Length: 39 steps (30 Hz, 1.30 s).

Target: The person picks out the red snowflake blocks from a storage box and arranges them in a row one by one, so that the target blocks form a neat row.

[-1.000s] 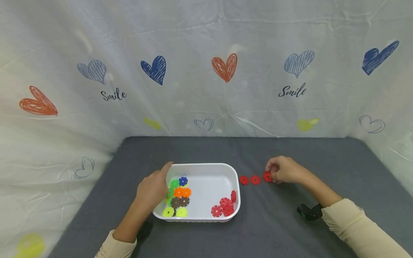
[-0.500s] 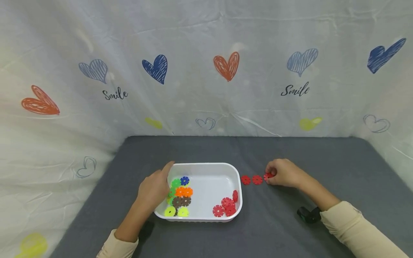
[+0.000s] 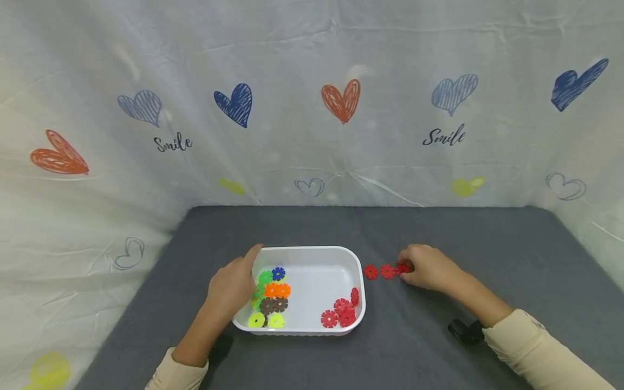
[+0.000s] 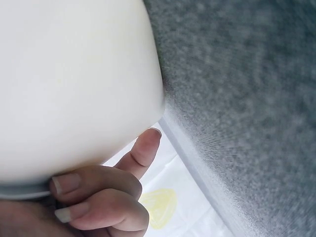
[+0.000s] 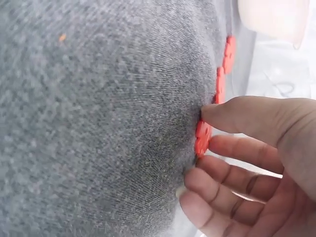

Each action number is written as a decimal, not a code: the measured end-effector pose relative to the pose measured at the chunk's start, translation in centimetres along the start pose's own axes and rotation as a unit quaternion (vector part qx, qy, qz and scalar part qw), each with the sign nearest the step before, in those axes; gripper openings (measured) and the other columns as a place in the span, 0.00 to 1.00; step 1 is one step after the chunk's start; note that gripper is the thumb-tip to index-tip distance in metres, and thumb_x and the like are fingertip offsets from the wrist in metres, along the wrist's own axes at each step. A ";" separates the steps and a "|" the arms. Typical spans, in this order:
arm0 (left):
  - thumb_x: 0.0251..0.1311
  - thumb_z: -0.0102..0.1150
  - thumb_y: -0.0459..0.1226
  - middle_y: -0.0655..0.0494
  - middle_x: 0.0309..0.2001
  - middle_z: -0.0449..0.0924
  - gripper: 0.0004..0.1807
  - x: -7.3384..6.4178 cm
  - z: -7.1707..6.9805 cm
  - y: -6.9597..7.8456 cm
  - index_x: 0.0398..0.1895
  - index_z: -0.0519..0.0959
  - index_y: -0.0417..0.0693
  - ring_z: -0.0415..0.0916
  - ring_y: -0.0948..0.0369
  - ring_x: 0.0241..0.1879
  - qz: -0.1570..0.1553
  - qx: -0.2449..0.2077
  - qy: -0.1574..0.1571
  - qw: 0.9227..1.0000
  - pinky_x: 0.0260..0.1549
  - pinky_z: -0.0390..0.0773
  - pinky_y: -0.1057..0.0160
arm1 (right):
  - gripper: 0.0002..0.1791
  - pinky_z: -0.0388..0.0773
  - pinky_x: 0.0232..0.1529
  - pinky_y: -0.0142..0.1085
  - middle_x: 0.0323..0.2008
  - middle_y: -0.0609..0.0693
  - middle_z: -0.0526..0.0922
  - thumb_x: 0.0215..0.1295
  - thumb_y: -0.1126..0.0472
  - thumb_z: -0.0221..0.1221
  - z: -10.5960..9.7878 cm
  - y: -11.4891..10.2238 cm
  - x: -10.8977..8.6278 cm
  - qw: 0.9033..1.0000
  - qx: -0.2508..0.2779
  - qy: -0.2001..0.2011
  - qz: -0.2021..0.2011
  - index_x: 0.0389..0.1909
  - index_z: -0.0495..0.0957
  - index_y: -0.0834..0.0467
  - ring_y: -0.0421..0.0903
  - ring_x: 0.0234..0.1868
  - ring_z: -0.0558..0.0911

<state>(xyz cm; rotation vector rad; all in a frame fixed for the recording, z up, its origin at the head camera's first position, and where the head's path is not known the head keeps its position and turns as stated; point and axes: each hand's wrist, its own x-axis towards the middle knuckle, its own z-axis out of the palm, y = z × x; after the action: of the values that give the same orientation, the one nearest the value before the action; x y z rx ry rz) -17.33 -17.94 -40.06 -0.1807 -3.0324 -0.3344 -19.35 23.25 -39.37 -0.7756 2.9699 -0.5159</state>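
My left hand grips the left rim of a white plastic tray; in the left wrist view its fingers curl against the tray's outer wall. To the right of the tray, my right hand pinches a red notched interlocking disc between thumb and fingers, down at the cloth. Two more red discs lie flat between it and the tray, forming a row. In the right wrist view the held red disc is partly covered by the thumb.
Inside the tray, green, blue, orange, brown and yellow discs lie at the left, and several red discs at the lower right. A small black object sits by the right wrist. Grey cloth covers the table; a heart-printed curtain hangs behind.
My right hand has moved slightly left and down with its red disc, bringing it close to the other two. The left hand stays on the tray.
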 end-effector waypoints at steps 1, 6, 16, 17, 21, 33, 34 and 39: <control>0.63 0.59 0.29 0.46 0.34 0.80 0.32 0.0 0.0 0.0 0.72 0.68 0.50 0.70 0.56 0.21 0.001 0.001 0.001 1.000 0.21 0.74 0.54 | 0.09 0.74 0.32 0.42 0.29 0.46 0.78 0.53 0.64 0.72 0.0 0.0 0.0 1.000 -0.007 0.001 0.003 0.35 0.85 0.60 0.41 0.28 0.73; 0.63 0.59 0.29 0.46 0.35 0.80 0.32 0.0 0.1 0.0 0.72 0.68 0.50 0.71 0.55 0.22 0.002 -0.001 0.004 1.000 0.22 0.75 0.54 | 0.13 0.77 0.34 0.45 0.32 0.48 0.79 0.52 0.63 0.72 -0.2 -1.0 -0.2 0.999 -0.033 0.040 0.007 0.40 0.84 0.60 0.44 0.30 0.76; 0.63 0.59 0.29 0.45 0.37 0.81 0.33 0.0 -0.2 0.2 0.72 0.67 0.49 0.71 0.55 0.23 -0.004 -0.002 -0.003 1.000 0.23 0.76 0.52 | 0.11 0.80 0.37 0.41 0.35 0.48 0.82 0.54 0.69 0.70 -1.0 -7.1 0.9 0.982 -0.015 0.150 -0.114 0.38 0.86 0.59 0.45 0.36 0.81; 0.63 0.59 0.30 0.45 0.37 0.81 0.32 0.0 -0.2 0.2 0.72 0.67 0.50 0.72 0.55 0.23 -0.005 -0.003 -0.002 1.000 0.24 0.76 0.52 | 0.10 0.80 0.37 0.41 0.36 0.47 0.82 0.54 0.70 0.70 -1.1 -7.7 1.2 0.980 -0.014 0.150 -0.130 0.38 0.86 0.58 0.45 0.36 0.81; 0.65 0.57 0.30 0.44 0.38 0.81 0.31 0.0 -0.2 0.1 0.72 0.67 0.50 0.73 0.55 0.24 -0.005 -0.006 -0.003 1.000 0.24 0.77 0.51 | 0.10 0.79 0.38 0.37 0.36 0.47 0.83 0.54 0.69 0.71 -1.1 -10.4 2.6 0.977 -0.013 0.107 -0.185 0.38 0.87 0.57 0.44 0.37 0.80; 0.63 0.58 0.29 0.45 0.35 0.80 0.32 0.1 0.0 0.1 0.72 0.67 0.50 0.70 0.56 0.21 0.002 -0.009 -0.004 1.000 0.20 0.73 0.54 | 0.06 0.68 0.34 0.31 0.30 0.38 0.74 0.54 0.52 0.73 3.7 -14.3 5.8 0.950 -0.064 -0.174 -0.250 0.28 0.84 0.43 0.37 0.33 0.71; 0.63 0.58 0.29 0.45 0.35 0.80 0.32 0.1 0.0 0.1 0.72 0.67 0.50 0.69 0.56 0.21 0.002 -0.009 -0.004 1.000 0.20 0.73 0.54 | 0.08 0.66 0.32 0.32 0.27 0.38 0.72 0.53 0.53 0.73 3.6 -14.4 5.8 0.950 -0.072 -0.183 -0.243 0.24 0.82 0.42 0.37 0.31 0.70; 0.62 0.58 0.28 0.46 0.35 0.80 0.34 0.0 -0.1 0.1 0.72 0.67 0.50 0.69 0.56 0.20 0.001 -0.006 -0.001 1.000 0.20 0.72 0.55 | 0.16 0.65 0.27 0.36 0.19 0.36 0.70 0.49 0.60 0.70 3.0 -14.9 5.4 0.944 -0.144 -0.232 -0.187 0.13 0.74 0.43 0.38 0.24 0.69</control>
<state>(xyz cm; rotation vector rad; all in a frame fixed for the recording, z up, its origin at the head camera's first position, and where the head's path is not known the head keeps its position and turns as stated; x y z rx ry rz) -17.35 -17.87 -39.94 -0.1846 -3.0326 -0.3533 -16.77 7.53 -37.09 -1.2921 2.4866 0.1036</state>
